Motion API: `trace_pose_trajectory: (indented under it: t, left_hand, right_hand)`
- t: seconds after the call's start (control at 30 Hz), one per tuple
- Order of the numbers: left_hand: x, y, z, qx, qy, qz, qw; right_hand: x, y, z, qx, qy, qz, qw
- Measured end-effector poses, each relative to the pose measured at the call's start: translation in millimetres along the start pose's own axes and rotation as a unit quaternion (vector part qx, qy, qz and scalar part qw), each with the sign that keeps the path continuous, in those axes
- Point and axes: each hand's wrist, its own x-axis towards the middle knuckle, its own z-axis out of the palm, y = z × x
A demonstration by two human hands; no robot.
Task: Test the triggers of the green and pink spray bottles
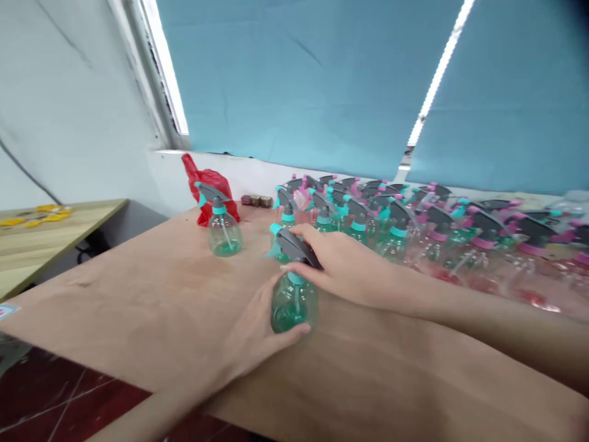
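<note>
My left hand (252,330) cups the bottle (292,308) (probably light, slick); my right hand (352,265) clasps its sprayer head (293,247), likely the surest hold.

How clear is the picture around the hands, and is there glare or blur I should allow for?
Head view: the slit in the blue covering is blown out white; head view: the left hand looks softly smeared, yet the held spray bottle stays readable; head view: shadows on the tabletop are faint, and the upper right corner darkens.
</note>
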Motion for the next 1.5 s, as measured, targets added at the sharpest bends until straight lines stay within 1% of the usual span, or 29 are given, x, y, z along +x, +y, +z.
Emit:
trace_pose_trajectory:
  t: [0.07,0.17,0.23,0.33,0.4,0.5,0.57,0.7,0.77,0.87,0.97,1.03,1.17,1.37,1.5]
  left_hand:
    - [3.7,9.5,18.0,-0.022,-0.038,0.012,0.999]
    - [12.9,20.5,45.3,-0.066,-0.088,0.022,0.994]
    - [21.2,28.3,62.7,-0.103,-0.121,0.038,0.987]
    - [35.0,42.1,88.7,-0.141,-0.160,0.067,0.975]
    - [43.8,52.3,106.6,-0.150,-0.176,0.081,0.969]
    - [56.0,67.4,132.7,-0.167,-0.196,0.120,0.959]
    - [63.8,76.4,148.0,-0.185,-0.205,0.153,0.949]
    - [79.1,89.0,170.5,-0.189,-0.210,0.182,0.942]
    - [85.7,91.7,177.2,-0.183,-0.216,0.190,0.940]
    - [92.6,89.2,180.8,-0.151,-0.230,0.205,0.939]
    - [94.9,80.1,178.6,-0.079,-0.240,0.207,0.945]
    - [94.8,73.8,176.4,-0.022,-0.251,0.195,0.948]
    - [94.1,69.2,175.1,0.072,-0.268,0.184,0.943]
    - [95.6,73.4,173.8,0.093,-0.280,0.195,0.935]
    - [97.8,69.7,172.7,0.108,-0.278,0.203,0.933]
  right_hand:
    - [-22.8,13.5,-7.4,0.030,-0.001,0.012,0.999]
    - [-55.2,41.1,-15.7,0.122,-0.020,0.011,0.992]
    - [-75.4,60.1,-17.8,0.174,-0.015,0.016,0.985]
    - [-100.5,83.3,-15.2,0.219,0.032,0.042,0.974]
    - [-112.6,93.7,-11.8,0.245,0.069,0.065,0.965]
    - [-125.2,104.2,-9.0,0.297,0.121,0.095,0.942]
    - [-131.9,109.7,-9.9,0.328,0.141,0.113,0.927]
    - [-142.7,120.4,-15.4,0.383,0.175,0.150,0.894]
    - [-145.7,126.0,-17.5,0.398,0.192,0.158,0.883]
    - [-147.0,135.4,-17.4,0.401,0.198,0.160,0.880]
    - [-146.6,146.8,-13.8,0.413,0.196,0.139,0.878]
    - [-146.6,154.7,-11.2,0.412,0.200,0.123,0.880]
    - [-147.4,165.8,-8.9,0.386,0.211,0.108,0.892]
    - [-146.2,166.8,-13.3,0.395,0.202,0.116,0.889]
    - [-143.9,163.5,-21.0,0.375,0.211,0.108,0.896]
